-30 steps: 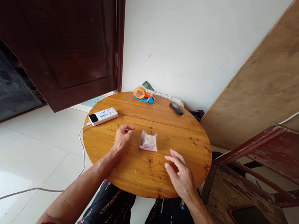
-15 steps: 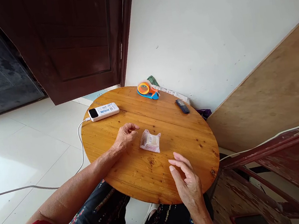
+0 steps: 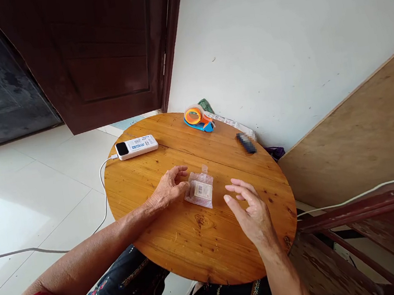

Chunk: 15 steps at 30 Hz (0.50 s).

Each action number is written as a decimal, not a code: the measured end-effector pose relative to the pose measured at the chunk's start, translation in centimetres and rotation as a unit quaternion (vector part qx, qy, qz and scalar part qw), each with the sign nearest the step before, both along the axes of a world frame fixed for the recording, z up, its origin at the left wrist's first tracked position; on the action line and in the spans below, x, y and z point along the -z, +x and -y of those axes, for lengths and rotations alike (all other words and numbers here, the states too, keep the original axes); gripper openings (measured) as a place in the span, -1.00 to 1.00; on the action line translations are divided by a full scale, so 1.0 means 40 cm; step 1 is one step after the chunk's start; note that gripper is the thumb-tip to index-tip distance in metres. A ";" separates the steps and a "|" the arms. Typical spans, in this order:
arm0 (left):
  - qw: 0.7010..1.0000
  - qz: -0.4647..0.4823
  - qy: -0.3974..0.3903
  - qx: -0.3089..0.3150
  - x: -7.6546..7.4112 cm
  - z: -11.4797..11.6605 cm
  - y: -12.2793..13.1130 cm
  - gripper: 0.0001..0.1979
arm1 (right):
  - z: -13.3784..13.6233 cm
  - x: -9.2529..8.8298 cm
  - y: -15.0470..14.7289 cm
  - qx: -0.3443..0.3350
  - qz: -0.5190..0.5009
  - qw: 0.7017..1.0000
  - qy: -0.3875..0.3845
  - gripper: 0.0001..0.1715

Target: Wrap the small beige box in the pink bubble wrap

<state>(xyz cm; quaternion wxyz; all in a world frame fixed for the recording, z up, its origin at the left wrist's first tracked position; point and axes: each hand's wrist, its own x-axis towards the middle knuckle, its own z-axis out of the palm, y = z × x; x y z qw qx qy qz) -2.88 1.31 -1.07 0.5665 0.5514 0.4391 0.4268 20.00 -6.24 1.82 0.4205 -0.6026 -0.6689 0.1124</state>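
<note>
A small flat box in pinkish bubble wrap [image 3: 202, 190] lies in the middle of the round wooden table. Through the plastic a pale label with a barcode shows, and a short clear strip sticks out at its far edge. Close against the package's left side is my left hand [image 3: 171, 185], fingers apart; whether the thumb touches the wrap I cannot tell. My right hand [image 3: 252, 210] hovers to the right of the package, apart from it, with fingers spread and slightly curled around nothing.
An orange and blue tape dispenser [image 3: 198, 118] stands at the table's far edge. A white power bank-like device [image 3: 137, 146] with a plugged-in cable [image 3: 104, 193] sits at the left. A dark blurred object [image 3: 246, 143] lies far right. Beyond are a wall and a dark red door [image 3: 105, 58].
The package now shows a barcode face and a clear strip at its far edge. Both hands have shifted: my right hand is farther forward, my left thumb closer to the wrap.
</note>
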 end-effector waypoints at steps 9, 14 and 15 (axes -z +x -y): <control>0.993 -0.088 0.078 0.016 -0.013 0.027 -0.004 -0.50 | -0.201 0.012 -0.027 -0.077 -0.019 0.986 -0.148 -0.59; 0.994 -0.054 0.085 0.042 -0.014 0.038 -0.001 -0.48 | -0.195 0.031 -0.056 -0.109 -0.138 0.977 -0.121 -0.68; 0.995 -0.021 0.077 0.062 -0.015 0.039 0.001 -0.46 | -0.188 0.034 -0.058 -0.106 -0.169 0.974 -0.109 -0.69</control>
